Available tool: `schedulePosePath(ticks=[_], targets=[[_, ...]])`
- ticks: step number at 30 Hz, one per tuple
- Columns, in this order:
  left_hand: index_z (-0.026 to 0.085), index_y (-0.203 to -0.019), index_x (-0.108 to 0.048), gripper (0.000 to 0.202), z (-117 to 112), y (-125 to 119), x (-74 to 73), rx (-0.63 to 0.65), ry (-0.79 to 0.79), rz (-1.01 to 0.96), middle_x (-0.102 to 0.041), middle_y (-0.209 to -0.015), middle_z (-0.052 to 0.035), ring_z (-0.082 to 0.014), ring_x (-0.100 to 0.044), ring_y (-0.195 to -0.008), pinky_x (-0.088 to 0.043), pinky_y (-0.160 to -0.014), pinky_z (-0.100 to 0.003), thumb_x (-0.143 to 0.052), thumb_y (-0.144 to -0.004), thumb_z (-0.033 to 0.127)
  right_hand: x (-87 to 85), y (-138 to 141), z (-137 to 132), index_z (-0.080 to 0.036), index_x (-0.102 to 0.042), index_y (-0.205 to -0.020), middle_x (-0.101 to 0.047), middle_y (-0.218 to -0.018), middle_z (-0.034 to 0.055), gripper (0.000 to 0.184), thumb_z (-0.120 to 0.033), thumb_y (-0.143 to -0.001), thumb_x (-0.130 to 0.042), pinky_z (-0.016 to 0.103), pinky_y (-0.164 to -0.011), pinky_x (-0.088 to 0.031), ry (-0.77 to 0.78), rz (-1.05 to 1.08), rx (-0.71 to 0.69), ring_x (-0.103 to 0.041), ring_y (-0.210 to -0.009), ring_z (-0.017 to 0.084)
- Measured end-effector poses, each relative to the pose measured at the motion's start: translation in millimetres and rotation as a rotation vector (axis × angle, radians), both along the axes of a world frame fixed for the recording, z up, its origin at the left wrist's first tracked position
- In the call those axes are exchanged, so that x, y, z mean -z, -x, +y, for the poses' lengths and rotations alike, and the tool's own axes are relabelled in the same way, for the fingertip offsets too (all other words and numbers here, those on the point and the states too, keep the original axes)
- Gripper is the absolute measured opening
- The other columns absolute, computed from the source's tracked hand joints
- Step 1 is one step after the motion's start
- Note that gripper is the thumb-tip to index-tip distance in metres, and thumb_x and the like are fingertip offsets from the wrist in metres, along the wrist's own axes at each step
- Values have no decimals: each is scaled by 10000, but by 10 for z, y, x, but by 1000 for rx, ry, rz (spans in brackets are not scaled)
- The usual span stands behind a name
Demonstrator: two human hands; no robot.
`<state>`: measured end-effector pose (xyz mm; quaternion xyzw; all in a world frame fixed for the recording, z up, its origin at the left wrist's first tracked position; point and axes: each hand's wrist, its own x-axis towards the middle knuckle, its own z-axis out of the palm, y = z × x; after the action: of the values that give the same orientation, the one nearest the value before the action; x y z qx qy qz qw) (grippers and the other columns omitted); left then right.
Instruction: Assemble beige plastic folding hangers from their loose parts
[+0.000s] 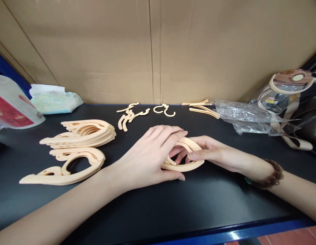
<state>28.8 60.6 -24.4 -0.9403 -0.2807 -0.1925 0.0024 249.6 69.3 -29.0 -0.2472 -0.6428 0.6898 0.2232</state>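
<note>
- In my head view, a cream hanger (186,167) sits just right of the frame's centre, held in both hands above a black table (211,204).
- Its long axis runs roughly left to right, with the rounded end pointing to the right of the frame; the left end is hidden from me under the left hand.
- The left hand (150,154) reaches in from the lower left, palm down, its fingers close together over the far edge and its thumb along the near edge, clamped on the hanger.
- The right hand (214,149) comes from the right, thumb on the rounded end and fingers behind, some showing through the loop; it too grips the hanger.
- Neither hand is nearer, as both touch it. I judge the relation that matters is this opposition: left hand over the hidden end, right hand on the curve.
- At left, two stacks of similar pieces, the back stack (101,136) and the front stack (78,177), also point their rounded ends right; the left forearm passes just beside the front one.
</note>
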Motion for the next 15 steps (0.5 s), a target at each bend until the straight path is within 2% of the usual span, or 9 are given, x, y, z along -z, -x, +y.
schedulePosePath(ticks=[5,10,13,15], targets=[[143,-1344,-408,756,-42,-2,-38,-18,7,-1,-466,-1306,-126,-253,-488,-1145,-458,-944,-383,-772,-740,415,-3,-11,-6,-215,-641,-1231,-659,-1199,68,338,-295,-903,-616,337,-954,-450,-31,-33,-2,-628,-1054,198],[122,-1236,-521,608,-97,32,-185,-123,-73,115,-542,-1153,-117,-252,-573,-938,-498,-805,-378,-732,-755,427,16,-25,5,-203,-640,-1235,-655,-1195,83,369,-412,-959,-511,345,-923,-457,-134,-78,65,-619,-1012,197],[116,-1188,-579,588,-162,232,-315,-230,-168,202,-595,-1083,-122,-303,-582,-953,-478,-795,-406,-710,-742,475,38,-40,27,-189,-599,-1282,-657,-1173,100,410,-426,-962,-503,308,-821,-491,-132,-67,97,-626,-956,182],[153,-1210,-581,615,-224,444,-383,-315,-159,213,-612,-1111,-113,-315,-582,-999,-462,-820,-403,-708,-721,503,48,-44,42,-195,-586,-1292,-665,-1142,88,401,-406,-957,-523,291,-799,-492,-130,-85,97,-627,-910,159]])
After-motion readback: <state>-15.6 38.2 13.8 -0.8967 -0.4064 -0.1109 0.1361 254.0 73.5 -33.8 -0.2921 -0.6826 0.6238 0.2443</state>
